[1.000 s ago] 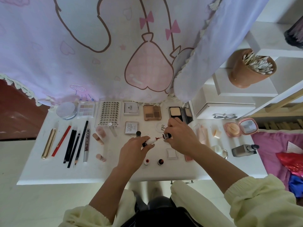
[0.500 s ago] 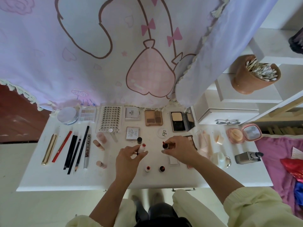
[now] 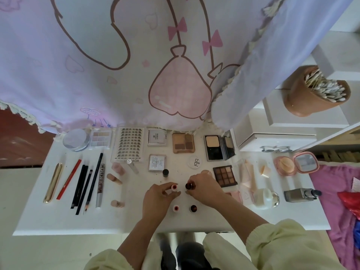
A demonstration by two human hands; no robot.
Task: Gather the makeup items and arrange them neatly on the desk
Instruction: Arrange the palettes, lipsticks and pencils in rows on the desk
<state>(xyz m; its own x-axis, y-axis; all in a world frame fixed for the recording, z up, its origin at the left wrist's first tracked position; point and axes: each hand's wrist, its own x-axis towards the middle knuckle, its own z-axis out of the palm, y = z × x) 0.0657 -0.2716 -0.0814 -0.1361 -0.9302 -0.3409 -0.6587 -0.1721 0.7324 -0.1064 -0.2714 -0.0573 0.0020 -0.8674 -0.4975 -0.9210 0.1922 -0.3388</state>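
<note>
The left grip [image 3: 157,199] pinches a pale pink lipstick [image 3: 174,187] that stands upright on the white bench [image 3: 58,221], its round red tip showing. The right grip [image 3: 204,189] pinches a dark lipstick [image 3: 188,186] just beside it, also upright. A second pale tube [image 3: 176,207] and a second dark tube [image 3: 193,208] stand between the hands and the bench's near edge. A square brown eyeshadow palette [image 3: 225,175] lies just beside the right grip. A small black cap [image 3: 165,172] stands beyond the left grip. Slim pencils [image 3: 85,184] lie in a row at the left, with bare smooth bench between them and the near edge. A soft printed curtain [image 3: 116,75] hangs over the far edge.
</note>
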